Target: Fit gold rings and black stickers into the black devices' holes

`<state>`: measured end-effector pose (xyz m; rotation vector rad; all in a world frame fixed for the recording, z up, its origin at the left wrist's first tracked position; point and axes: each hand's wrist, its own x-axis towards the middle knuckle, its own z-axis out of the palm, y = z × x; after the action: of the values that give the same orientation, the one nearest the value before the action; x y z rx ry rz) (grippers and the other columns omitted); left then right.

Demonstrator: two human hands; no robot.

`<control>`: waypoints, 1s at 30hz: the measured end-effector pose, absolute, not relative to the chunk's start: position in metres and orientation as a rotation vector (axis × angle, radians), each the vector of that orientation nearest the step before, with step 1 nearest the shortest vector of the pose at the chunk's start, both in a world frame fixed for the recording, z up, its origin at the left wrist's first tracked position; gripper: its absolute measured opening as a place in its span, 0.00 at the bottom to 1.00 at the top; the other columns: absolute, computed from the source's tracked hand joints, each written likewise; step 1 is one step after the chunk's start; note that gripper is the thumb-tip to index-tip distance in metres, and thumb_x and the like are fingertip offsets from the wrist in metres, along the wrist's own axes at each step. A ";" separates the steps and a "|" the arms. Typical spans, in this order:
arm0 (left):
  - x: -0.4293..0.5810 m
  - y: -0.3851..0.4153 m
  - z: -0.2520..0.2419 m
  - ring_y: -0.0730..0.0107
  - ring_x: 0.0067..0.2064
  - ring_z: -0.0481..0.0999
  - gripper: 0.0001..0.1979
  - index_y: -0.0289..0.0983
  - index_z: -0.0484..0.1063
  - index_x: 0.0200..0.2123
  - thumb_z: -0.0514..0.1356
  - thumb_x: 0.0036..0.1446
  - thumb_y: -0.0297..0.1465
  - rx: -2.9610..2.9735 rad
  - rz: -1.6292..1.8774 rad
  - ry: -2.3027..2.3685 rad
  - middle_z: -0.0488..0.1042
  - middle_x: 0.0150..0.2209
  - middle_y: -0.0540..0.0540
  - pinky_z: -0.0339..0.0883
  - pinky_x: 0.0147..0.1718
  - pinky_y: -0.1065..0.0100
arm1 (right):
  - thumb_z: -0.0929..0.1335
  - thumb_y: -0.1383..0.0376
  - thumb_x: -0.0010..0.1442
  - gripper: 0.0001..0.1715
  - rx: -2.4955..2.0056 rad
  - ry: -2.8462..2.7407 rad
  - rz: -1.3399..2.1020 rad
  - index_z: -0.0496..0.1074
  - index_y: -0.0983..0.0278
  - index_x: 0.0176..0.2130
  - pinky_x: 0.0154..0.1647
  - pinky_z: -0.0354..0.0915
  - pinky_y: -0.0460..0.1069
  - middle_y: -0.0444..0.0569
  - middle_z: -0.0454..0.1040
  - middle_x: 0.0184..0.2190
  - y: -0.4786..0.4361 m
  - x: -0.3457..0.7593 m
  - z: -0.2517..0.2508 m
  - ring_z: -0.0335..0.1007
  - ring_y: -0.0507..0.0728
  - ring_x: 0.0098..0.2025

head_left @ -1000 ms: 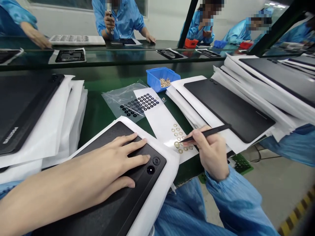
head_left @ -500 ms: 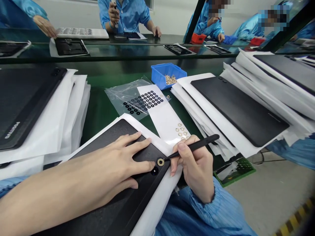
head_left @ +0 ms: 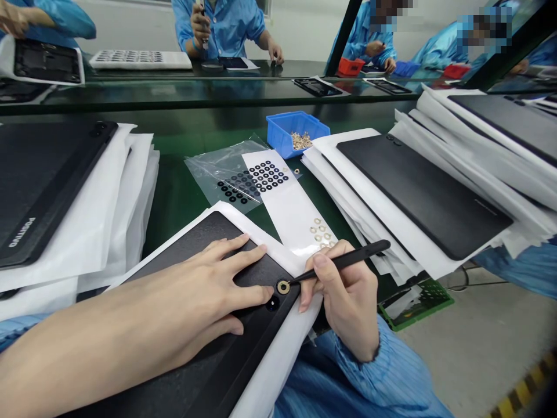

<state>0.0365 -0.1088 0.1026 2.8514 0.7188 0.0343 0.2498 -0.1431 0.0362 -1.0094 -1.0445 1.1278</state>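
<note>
My left hand (head_left: 204,293) lies flat, fingers spread, on a black tablet back cover (head_left: 209,371) that rests on white foam sheet. My right hand (head_left: 346,299) is closed on black tweezers (head_left: 343,261). The tweezers' tip holds a small gold ring (head_left: 284,287) over one of the cover's two round camera holes; the other hole (head_left: 272,302) shows just below. Behind the tweezers lies a white backing strip (head_left: 289,212) with several more gold rings (head_left: 319,229) and black ring stickers (head_left: 265,175).
A blue bin (head_left: 296,130) of small metal parts stands behind the strip, next to a clear bag (head_left: 217,171). Stacks of black covers in white foam lie left (head_left: 52,186) and right (head_left: 418,186). Other people in blue coats work across the bench.
A second ago the tweezers were at the rings on the white strip. They have since carried one ring left to the cover's camera hole. My left hand has stayed put.
</note>
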 end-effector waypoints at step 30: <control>0.055 -0.118 0.110 0.50 0.58 0.65 0.26 0.44 0.61 0.58 0.62 0.57 0.31 2.981 0.013 0.709 0.66 0.57 0.43 0.61 0.55 0.50 | 0.62 0.76 0.64 0.08 -0.801 -1.247 0.635 0.63 0.63 0.38 0.20 0.68 0.47 0.42 0.70 0.27 -0.151 0.246 0.019 0.70 0.49 0.20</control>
<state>0.0547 -0.1176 0.1098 2.9810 0.7085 0.0129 0.2457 -0.1505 0.0188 -0.8011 -1.2470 0.6346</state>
